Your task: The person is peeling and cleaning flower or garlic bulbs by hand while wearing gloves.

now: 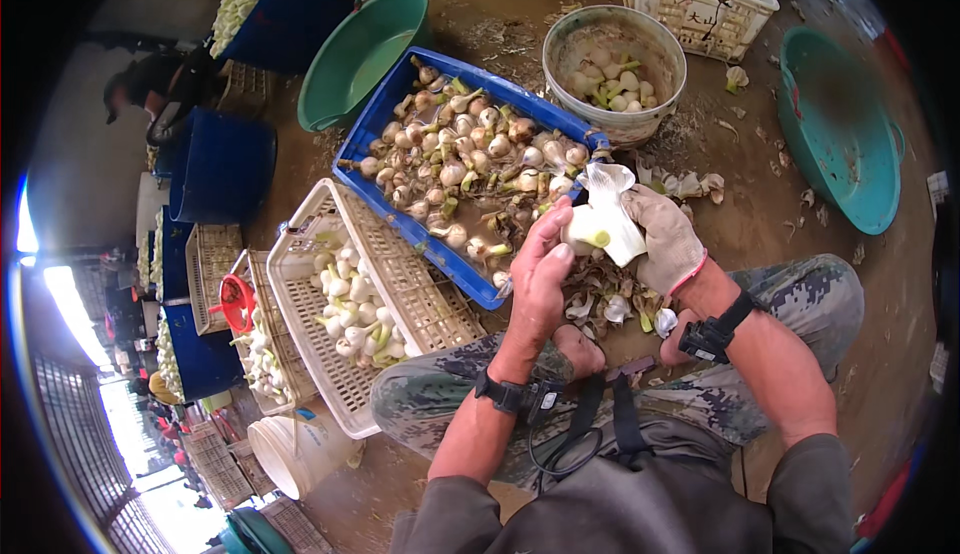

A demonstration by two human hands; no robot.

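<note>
Between my hands, above the near right corner of a blue tray (500,89), is a white garlic bulb (585,229) with a cut stem end. Wide flaps of pale garlic skin (608,186) stand away from it. My bare left hand (540,269) curls around the bulb from the left, thumb pressed on it. On the other side my right hand (665,239), in a pale work glove, pinches the skin; its fingertips are partly hidden. Unpeeled garlic bulbs (470,144) with dirt and stem stubs fill much of the tray. Peeled garlic (355,304) lies in a cream plastic crate (310,349) at left.
Garlic skins (600,299) litter the floor by my feet. Beyond the tray stand a dirty white bucket (630,134) of peeled garlic and a white crate (680,19). A green basin (365,49) and a teal basin (840,144) flank them. A person (150,84) bends at far left.
</note>
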